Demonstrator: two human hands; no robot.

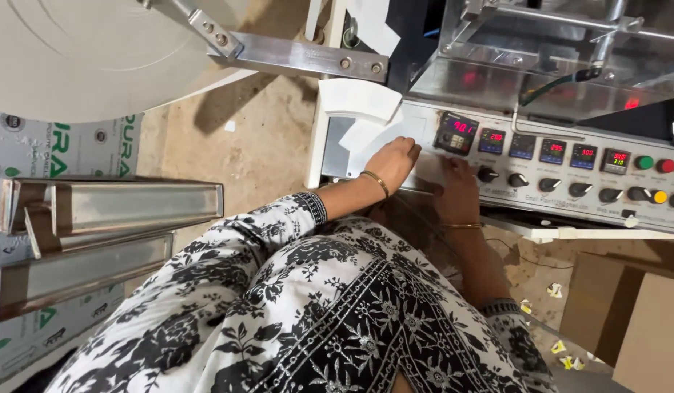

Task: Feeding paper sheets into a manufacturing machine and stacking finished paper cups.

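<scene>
We stretch both arms forward to the machine's control panel point(569, 175). Our left hand point(392, 161) rests curled, knuckles up, on the white paper strip point(366, 131) at the panel's left end; our right hand point(457, 191) lies below the black knobs point(487, 175), its grip unclear. Brown cardboard boxes point(635, 313) sit lower right, and small yellow-white sachets point(566, 356) litter the floor.

Both hands rest on a control panel point(569, 171), the left hand point(392, 161) just left of the right hand point(457, 191). A paper roll point(82, 51) sits upper left, metal channels point(111, 211) lower left, a cardboard box point(628, 313) lower right.
</scene>
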